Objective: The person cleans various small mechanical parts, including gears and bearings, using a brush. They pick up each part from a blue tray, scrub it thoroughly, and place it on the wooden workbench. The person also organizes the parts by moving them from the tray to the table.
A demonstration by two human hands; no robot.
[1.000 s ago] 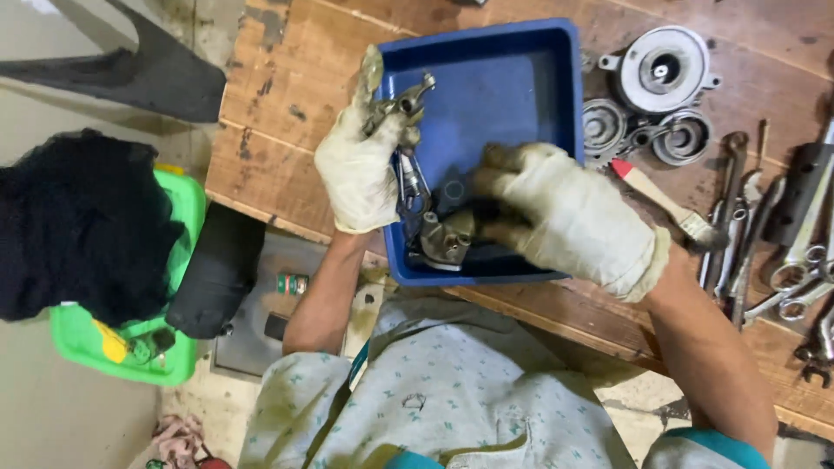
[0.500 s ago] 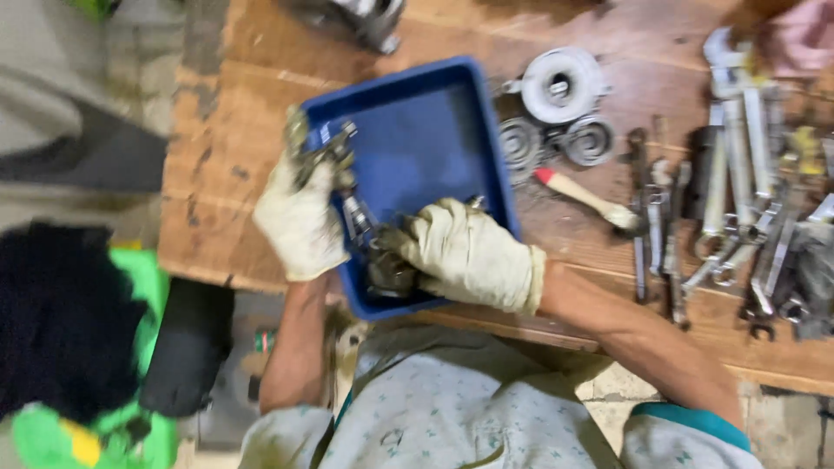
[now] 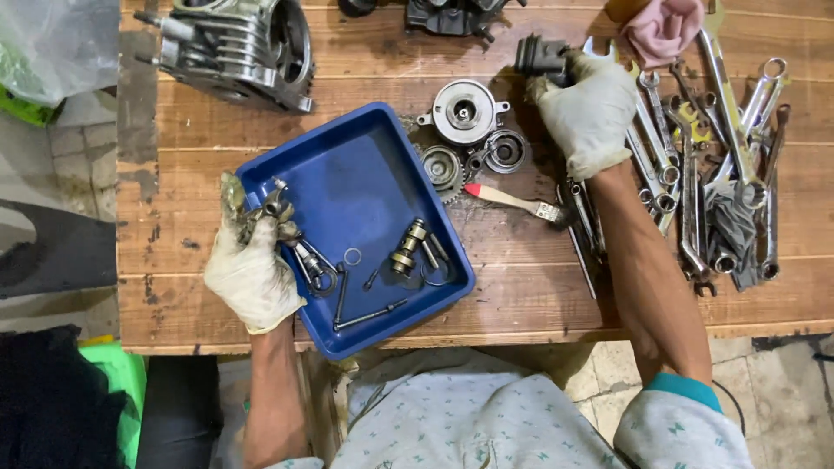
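- Your wooden bench point(image 3: 521, 287) spans the frame.
- Blue tray point(image 3: 347, 174) lies centre-left on it.
- Engine cylinder point(image 3: 234, 48) sits upper left.
- Round metal parts point(image 3: 465, 111) and brush point(image 3: 512, 198) lie centre.
- Wrenches point(image 3: 721, 156) lie at right.

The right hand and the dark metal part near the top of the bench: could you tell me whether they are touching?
Touching. The head view shows the gloved right hand with its fingers closed around the dark metal part.

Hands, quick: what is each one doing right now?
Left hand: closed on a small metal part at the blue tray edge.
Right hand: closed around a dark block-shaped part on the wooden bench.
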